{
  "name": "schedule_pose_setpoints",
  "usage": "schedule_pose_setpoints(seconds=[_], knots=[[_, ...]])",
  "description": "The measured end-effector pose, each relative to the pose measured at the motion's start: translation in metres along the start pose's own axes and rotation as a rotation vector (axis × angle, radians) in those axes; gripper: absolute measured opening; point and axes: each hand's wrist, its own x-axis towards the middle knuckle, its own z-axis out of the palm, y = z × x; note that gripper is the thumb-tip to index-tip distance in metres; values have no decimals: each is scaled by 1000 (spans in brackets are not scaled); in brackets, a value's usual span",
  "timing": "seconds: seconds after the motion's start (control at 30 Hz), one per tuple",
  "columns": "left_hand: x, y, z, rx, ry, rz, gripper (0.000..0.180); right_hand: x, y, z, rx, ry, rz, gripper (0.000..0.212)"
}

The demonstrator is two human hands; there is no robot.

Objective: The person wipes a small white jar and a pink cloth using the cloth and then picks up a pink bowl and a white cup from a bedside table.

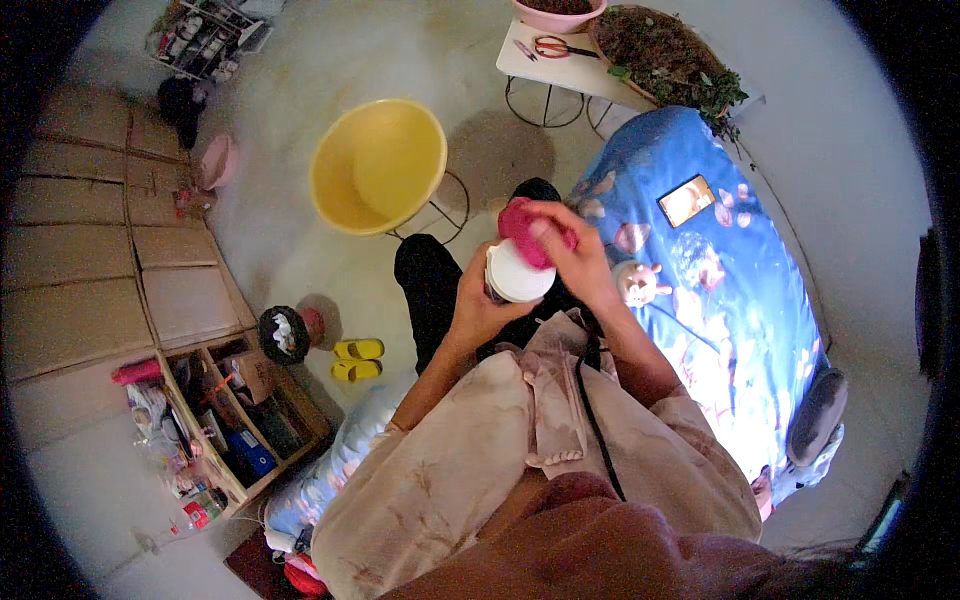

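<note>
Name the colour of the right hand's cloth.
The cloth is deep pinkish red, best seen in the head view.

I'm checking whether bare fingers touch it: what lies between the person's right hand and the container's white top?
A pinkish-red cloth, held by the right hand over part of the white top; the head view shows this.

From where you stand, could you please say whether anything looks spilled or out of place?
Only the leafy green sprigs, which trail over the round basket's rim toward the blue bedding, while the darker plants lie inside. No spill shows around the white-topped container.
</note>
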Motion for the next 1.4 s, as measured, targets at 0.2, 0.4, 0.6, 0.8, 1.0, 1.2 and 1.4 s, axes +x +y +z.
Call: schedule_pose_setpoints(seconds=[0.2, 0.4, 0.6, 0.8, 1.0, 1.2, 1.4], knots=[[8, 1, -6, -60, -154, 200, 81, -3, 27, -20, 87, 105, 259, 49], [13, -3, -6, 27, -326, 190, 86, -5, 10, -12, 28, -176, 206, 55], [4, -21, -9, -33, 83, -37, 92, -22, 2, -15, -263, 75, -49, 41], [7, -13, -3, 31, 255, 23, 86, -42, -11, 5, -400, -6, -227, 55], [9, 9, 15, -6, 167, 121, 90, -40, 22, 20, -24, -59, 52, 71], [16, -4, -9, -592, 124, 132, 60, -31, -12, -2, -131, -79, 37, 68], [6, 44, -16, -671, 314, 59, 55, -27, -33, -27, -314, 61, -20, 71]])
